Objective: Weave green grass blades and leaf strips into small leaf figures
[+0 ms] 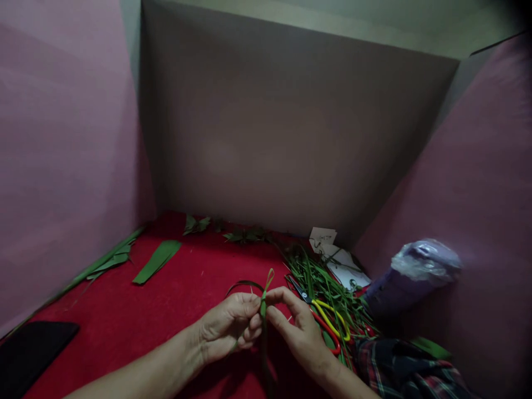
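Observation:
Both hands meet low in the middle of the view over a red cloth (174, 310). My left hand (226, 327) and my right hand (297, 330) pinch the same narrow green leaf strip (263, 305), which stands upright between the fingertips. The strip forms a small loop at its top and a darker strand arcs off to the left. Its lower end hangs down between my wrists. Both hands have the fingers closed on the strip.
A pile of thin green leaf strips (328, 282) lies right of my hands, with yellow-and-red handled scissors (328, 321) on it. Wide leaf pieces (155, 260) lie at the left, a dark flat object (29, 354) at the bottom left. White paper (341, 260) and a wrapped purple bundle (411, 277) sit at the right. Pink and grey walls surround the cloth.

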{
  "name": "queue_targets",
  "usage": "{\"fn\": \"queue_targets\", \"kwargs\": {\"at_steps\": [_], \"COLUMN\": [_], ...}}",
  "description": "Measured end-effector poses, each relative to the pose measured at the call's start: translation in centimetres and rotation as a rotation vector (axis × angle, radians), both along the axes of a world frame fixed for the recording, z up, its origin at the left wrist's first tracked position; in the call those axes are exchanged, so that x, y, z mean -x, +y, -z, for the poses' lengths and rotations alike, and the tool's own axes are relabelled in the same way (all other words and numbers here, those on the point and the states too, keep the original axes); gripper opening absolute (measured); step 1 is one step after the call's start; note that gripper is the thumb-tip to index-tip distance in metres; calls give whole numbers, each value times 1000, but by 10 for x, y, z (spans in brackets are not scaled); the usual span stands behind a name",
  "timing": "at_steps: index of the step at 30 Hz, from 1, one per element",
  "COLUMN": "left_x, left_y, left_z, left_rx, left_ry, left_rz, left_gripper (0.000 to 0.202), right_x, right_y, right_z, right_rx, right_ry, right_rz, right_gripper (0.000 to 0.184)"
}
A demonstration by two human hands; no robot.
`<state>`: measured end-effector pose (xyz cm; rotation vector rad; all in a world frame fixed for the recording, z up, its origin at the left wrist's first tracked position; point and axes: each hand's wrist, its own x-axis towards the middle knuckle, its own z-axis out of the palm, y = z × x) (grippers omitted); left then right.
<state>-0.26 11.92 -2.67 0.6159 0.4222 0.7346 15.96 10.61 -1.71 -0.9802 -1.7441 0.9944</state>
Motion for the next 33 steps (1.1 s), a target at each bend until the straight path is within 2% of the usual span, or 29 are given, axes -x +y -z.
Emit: {"fn": "queue_targets", "kwargs": {"at_steps": [5, 12, 20, 25, 29, 33], "left_x": [-1, -3, -9, -11, -10, -13], "left_y": [3, 2, -1, -1, -2, -7], "left_z": [5, 1, 3, 5, 4, -1], "left_rx": [-7, 2, -170, -214, -234, -335], "left_ry": [39, 110, 234, 311, 389, 488], "left_rz": [-59, -64, -149, -206, -202, -191], "left_gripper": [20, 15, 13, 15, 15, 16], "right_x": [-2, -6, -6, -8, -10, -13], "right_y": [6, 13, 17, 19, 21, 22], "right_z": [3, 5, 10, 13, 15, 14], "right_rx": [7, -21, -50, -85, -102, -130], "right_ry": [2, 1, -12, -41, -51, -57], "right_rz": [-23, 80, 174, 194, 210, 214], "right_gripper": [7, 10, 12, 12, 11, 13]}}
